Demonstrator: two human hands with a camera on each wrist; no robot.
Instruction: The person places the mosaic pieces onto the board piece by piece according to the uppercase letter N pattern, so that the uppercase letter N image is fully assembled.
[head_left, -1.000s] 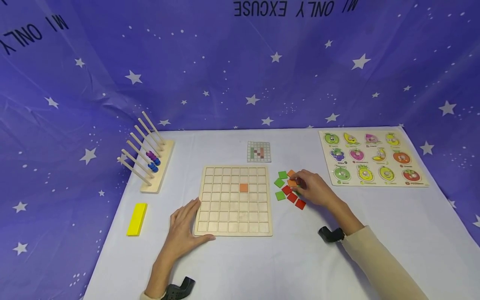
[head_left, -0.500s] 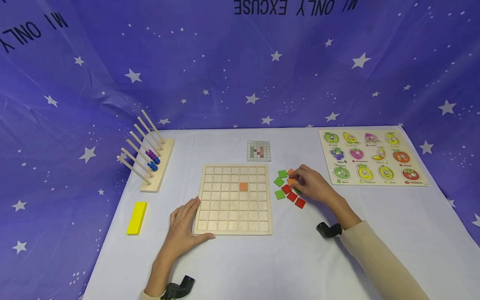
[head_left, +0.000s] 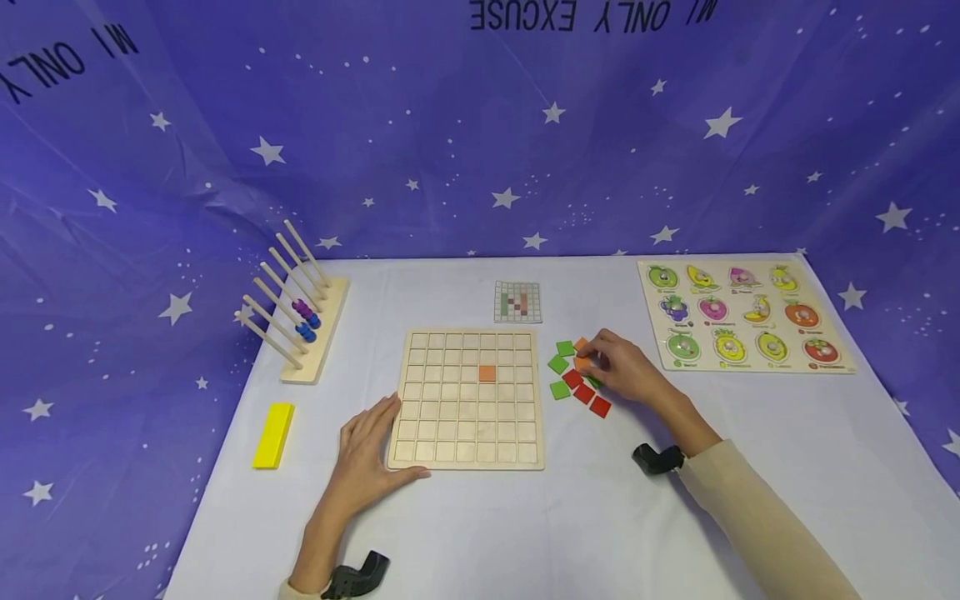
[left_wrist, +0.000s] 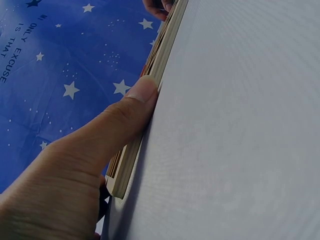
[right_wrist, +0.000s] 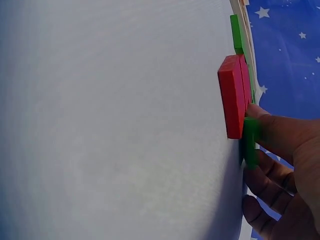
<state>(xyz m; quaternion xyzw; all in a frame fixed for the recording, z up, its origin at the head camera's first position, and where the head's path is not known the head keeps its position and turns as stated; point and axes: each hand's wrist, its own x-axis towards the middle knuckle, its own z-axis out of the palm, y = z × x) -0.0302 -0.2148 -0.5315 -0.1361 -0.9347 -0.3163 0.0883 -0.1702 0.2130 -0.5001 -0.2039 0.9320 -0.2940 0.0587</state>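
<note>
A wooden grid board (head_left: 467,433) lies on the table with one orange tile (head_left: 487,373) in a cell. My left hand (head_left: 367,462) rests at its near left corner, fingers fairly straight along the left side; the left wrist view shows the thumb (left_wrist: 142,90) against the near edge. Right of the board, my right hand (head_left: 626,371) has thumb and forefinger about another orange tile (head_left: 582,364), pinching it. Red tiles (head_left: 584,393) and green tiles (head_left: 560,390) lie around it. In the right wrist view, a green tile (right_wrist: 250,142) sits under the hand, beside red tiles (right_wrist: 231,100).
A small pattern card (head_left: 517,302) lies behind the board. At the left stand a peg rack (head_left: 330,333) with several beads and a yellow block (head_left: 273,436). A fruit puzzle board (head_left: 746,312) lies at the back right, before a starry blue cloth (head_left: 450,150).
Both hands stay almost where they were. My right thumb and fingers have shifted very slightly at the orange tile; no tile has visibly moved.
</note>
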